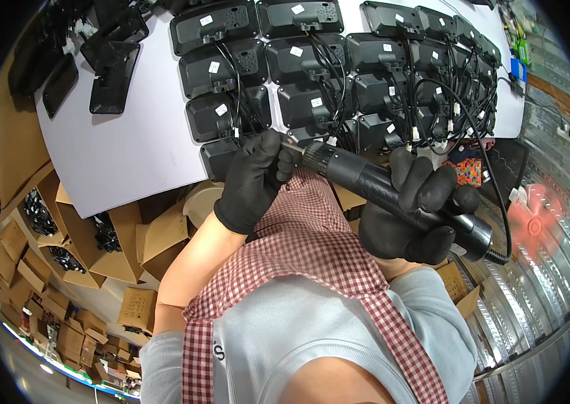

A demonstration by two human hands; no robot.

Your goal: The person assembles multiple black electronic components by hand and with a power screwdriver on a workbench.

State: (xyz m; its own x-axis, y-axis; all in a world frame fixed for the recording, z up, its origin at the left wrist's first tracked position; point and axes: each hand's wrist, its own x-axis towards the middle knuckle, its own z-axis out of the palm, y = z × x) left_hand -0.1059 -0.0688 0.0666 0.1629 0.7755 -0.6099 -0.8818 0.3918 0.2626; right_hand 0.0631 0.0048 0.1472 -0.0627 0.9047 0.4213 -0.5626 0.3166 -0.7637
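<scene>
My right hand [409, 209], in a black glove, is wrapped round a black electric screwdriver [366, 182] with a cable at its rear end. The tool lies slantwise in front of my chest, its bit pointing up and left. At the tip, my left hand [251, 178], also gloved in black, is closed with its fingertips pinched at the bit. Whatever else those fingers may hold is too small to make out. Just beyond both hands, rows of black plastic housings [221, 67] with white labels and black cables lie on the white table [130, 155].
Loose black covers [115, 77] are piled at the table's far left. Open cardboard boxes [120, 236] with black parts stand below the left edge. The screwdriver's cable [487, 148] loops over the table's right side. A red fan [534, 219] stands by metal racking at the right.
</scene>
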